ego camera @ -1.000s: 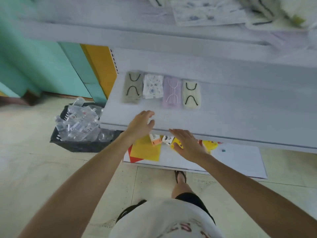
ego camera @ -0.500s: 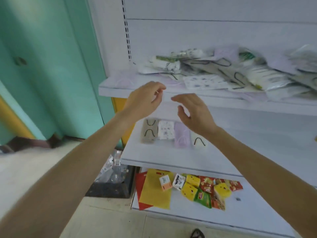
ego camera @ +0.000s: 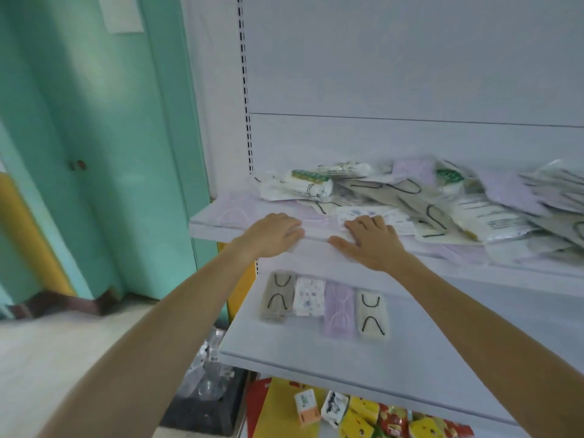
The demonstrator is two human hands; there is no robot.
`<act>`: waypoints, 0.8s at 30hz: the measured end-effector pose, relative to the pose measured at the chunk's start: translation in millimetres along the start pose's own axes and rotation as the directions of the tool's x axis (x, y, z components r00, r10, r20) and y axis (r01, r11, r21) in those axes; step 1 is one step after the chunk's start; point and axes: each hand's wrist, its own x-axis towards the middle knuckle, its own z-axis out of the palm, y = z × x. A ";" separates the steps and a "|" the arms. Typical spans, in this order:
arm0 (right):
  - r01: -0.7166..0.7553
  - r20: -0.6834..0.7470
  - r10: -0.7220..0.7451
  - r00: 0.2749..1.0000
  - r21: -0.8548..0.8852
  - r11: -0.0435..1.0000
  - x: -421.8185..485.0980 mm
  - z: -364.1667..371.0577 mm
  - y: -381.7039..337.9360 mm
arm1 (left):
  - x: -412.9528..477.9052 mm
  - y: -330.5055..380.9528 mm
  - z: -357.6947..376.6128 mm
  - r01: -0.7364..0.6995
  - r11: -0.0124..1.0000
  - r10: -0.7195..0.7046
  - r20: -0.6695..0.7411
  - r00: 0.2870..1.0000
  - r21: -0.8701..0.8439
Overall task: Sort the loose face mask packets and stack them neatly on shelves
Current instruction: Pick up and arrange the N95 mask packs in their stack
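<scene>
**At the upper shelf, both hands down on the loose packets**

On the upper shelf, front left corner: left hand lies on a lilac packet at the shelf's front edge. The fingers are loosely bent with the tips near the lip. Whether they pinch the packet I cannot tell.

Right hand is just beside it, palm down. Its fingers are straight and slightly spread on a white printed packet, the thumb lies along the front edge, and it grips nothing.

Behind and to the right of my hands, the loose heap of mask packets sprawls along the same shelf. It is a mix of grey ones with black ear loops, lilac ones and white rolled ones, overlapping at all angles.

Middle shelf, below my wrists, holds four packets side by side in a row near the back left:
- grey packet
- printed packet
- second lilac packet
- cream packet

Each touches its neighbour, and all lie flat with their long sides parallel.

Bottom shelf: yellow bag and small snack packs. On the floor to the left stands a black crate with clear plastic in it.
</scene>
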 end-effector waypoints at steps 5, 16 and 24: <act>0.015 -0.014 -0.015 1.000 -0.011 1.000 8.3 3.3 5.7 | 22.0 8.7 9.1 0.053 0.997 -0.048 -0.085 0.995 0.060; 0.128 -0.266 -0.104 0.958 0.075 0.989 -2.7 10.6 7.5 | 79.2 18.5 7.0 -0.058 0.998 0.038 -0.400 0.916 -0.040; 0.129 -0.274 0.049 0.961 0.595 0.793 10.6 -10.7 13.0 | 145.0 -26.3 -20.9 0.390 0.919 -0.394 -0.161 0.905 -0.055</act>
